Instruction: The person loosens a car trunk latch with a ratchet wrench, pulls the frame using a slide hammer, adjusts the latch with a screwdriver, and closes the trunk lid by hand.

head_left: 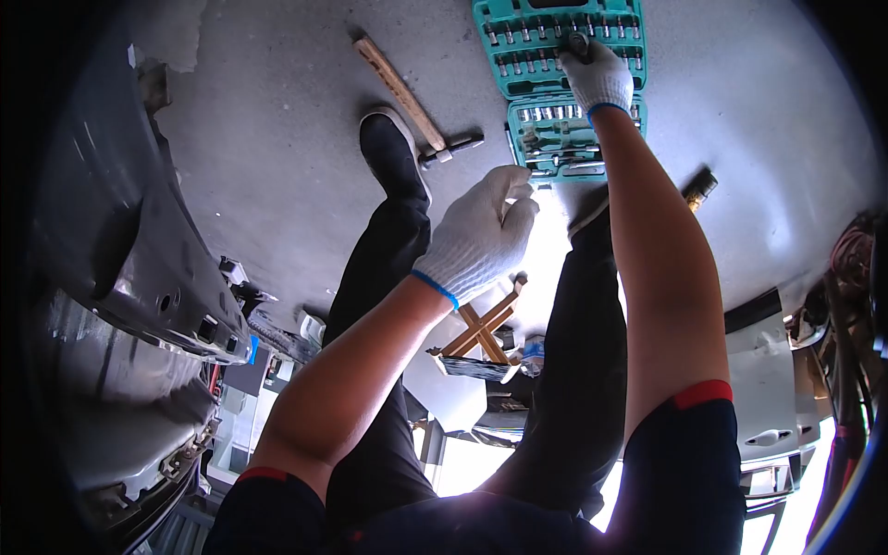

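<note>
My right hand (602,78), in a white knit glove with a blue cuff, is over the lid half of a green socket set case (501,81). Its fingers close around a dark tool with a round head, apparently a ratchet (578,44). Rows of small sockets sit in the lid, with more sockets and metal tools in the lower half. Nearer to me, my left hand (481,231), gloved alike, hangs in the air just short of the case. Its fingers curl loosely with a gap to the thumb, and nothing shows in them.
A hammer (402,92) with a wooden handle lies on the grey floor by my shoe (388,148). A dark cylindrical object (700,188) lies right of the case. Crossed wooden legs (486,331) show between my legs. A dark car panel (139,250) fills the left; a light door panel (763,398) stands right.
</note>
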Action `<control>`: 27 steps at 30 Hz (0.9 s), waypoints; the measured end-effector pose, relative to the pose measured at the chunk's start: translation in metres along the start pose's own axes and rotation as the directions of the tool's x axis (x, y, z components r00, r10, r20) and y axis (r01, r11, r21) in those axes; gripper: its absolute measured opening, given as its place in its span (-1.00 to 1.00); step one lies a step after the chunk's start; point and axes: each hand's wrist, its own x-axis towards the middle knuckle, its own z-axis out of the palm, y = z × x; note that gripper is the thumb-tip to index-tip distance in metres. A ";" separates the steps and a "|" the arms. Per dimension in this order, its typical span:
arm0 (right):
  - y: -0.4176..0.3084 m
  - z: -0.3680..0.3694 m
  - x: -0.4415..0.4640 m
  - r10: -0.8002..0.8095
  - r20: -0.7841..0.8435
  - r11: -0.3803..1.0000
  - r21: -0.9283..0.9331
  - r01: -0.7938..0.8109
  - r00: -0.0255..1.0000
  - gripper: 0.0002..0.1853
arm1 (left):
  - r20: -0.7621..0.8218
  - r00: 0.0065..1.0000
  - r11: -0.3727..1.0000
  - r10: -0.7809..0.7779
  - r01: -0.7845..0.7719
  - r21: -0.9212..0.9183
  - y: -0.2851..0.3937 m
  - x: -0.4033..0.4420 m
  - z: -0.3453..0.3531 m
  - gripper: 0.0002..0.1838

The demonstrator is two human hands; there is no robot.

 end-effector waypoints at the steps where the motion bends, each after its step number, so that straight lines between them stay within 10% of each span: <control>1: 0.001 0.001 0.002 -0.038 -0.005 0.999 -0.018 0.038 0.999 -0.63 | 0.002 1.000 1.000 -0.002 0.002 -0.001 0.000 0.001 0.000 -0.54; 5: 0.005 0.005 -0.013 -0.323 -0.231 0.939 -0.201 0.280 0.918 -0.72 | 0.014 1.000 1.000 -0.012 0.012 -0.024 0.003 -0.001 -0.002 -0.56; 8: 0.000 0.000 -0.033 -0.060 -0.217 0.954 0.274 0.120 0.974 -0.78 | -0.020 1.000 0.998 0.020 -0.021 -0.054 -0.006 -0.002 0.003 -0.57; 11: -0.023 -0.031 -0.072 0.180 0.251 0.409 0.860 -0.305 0.951 -0.71 | -0.235 0.946 0.970 0.225 -0.241 -0.041 -0.013 -0.004 0.005 -0.56; 15: -0.070 -0.100 -0.177 -0.295 0.566 -0.015 0.803 -0.596 0.770 -0.59 | -0.461 0.655 0.801 0.599 -0.498 0.333 0.014 -0.020 -0.014 -0.43; 18: -0.116 -0.143 -0.250 -0.423 0.640 -0.213 0.618 -0.757 0.642 -0.65 | -0.348 0.564 0.656 0.749 -0.705 0.270 0.049 -0.051 -0.027 -0.47; 27: -0.233 -0.228 -0.362 -0.411 0.777 -0.009 0.520 -0.854 0.477 -0.72 | -0.504 0.549 0.710 0.667 -0.673 0.206 0.120 -0.222 -0.075 -0.73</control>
